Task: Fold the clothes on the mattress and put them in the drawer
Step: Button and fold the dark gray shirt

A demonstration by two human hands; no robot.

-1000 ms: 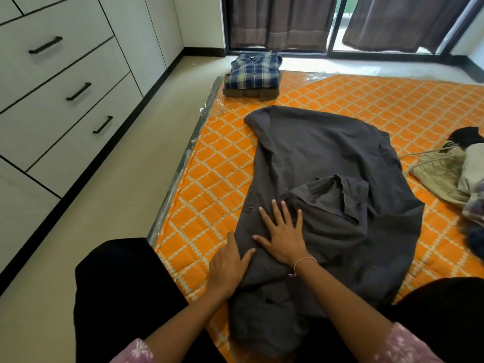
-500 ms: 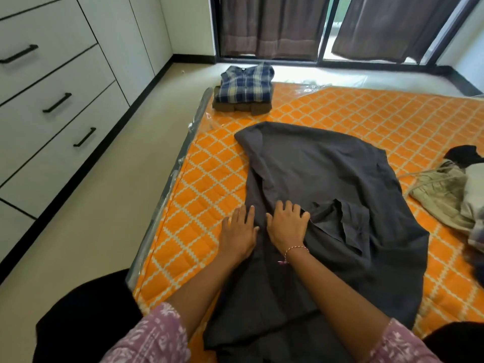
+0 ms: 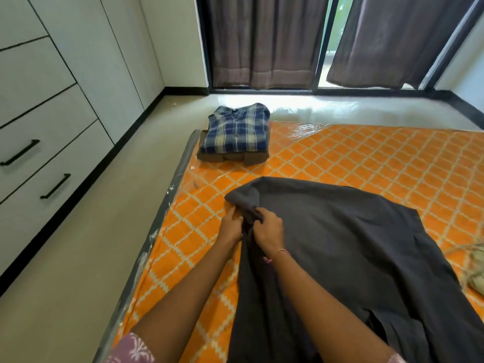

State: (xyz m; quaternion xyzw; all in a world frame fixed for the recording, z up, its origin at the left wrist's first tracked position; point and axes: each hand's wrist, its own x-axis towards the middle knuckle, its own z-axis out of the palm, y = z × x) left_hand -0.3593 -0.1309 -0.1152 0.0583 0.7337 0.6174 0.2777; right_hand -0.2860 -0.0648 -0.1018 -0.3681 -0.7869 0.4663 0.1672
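Head view: both forearms reach forward and meet at the left edge of a dark grey garment (image 3: 340, 247) spread over the orange patterned mattress (image 3: 366, 158). The left hand (image 3: 231, 227) has its fingers curled onto the bunched edge of the fabric, pinching it against the thumb. The right hand (image 3: 269, 231), a thin bracelet at its wrist, lies just beside the left, its fingers curled round the same gathered fold, so both hands hold cloth and neither is spread wide. Above the hands a corner of the garment is rolled over on itself. At the mattress's far left corner sits a folded blue plaid shirt (image 3: 237, 129) on top of a folded brown garment (image 3: 233, 158). A beige garment (image 3: 475, 268) lies at the right edge, partly cut off. On the left stand white drawers (image 3: 47, 153) with black handles, all closed.
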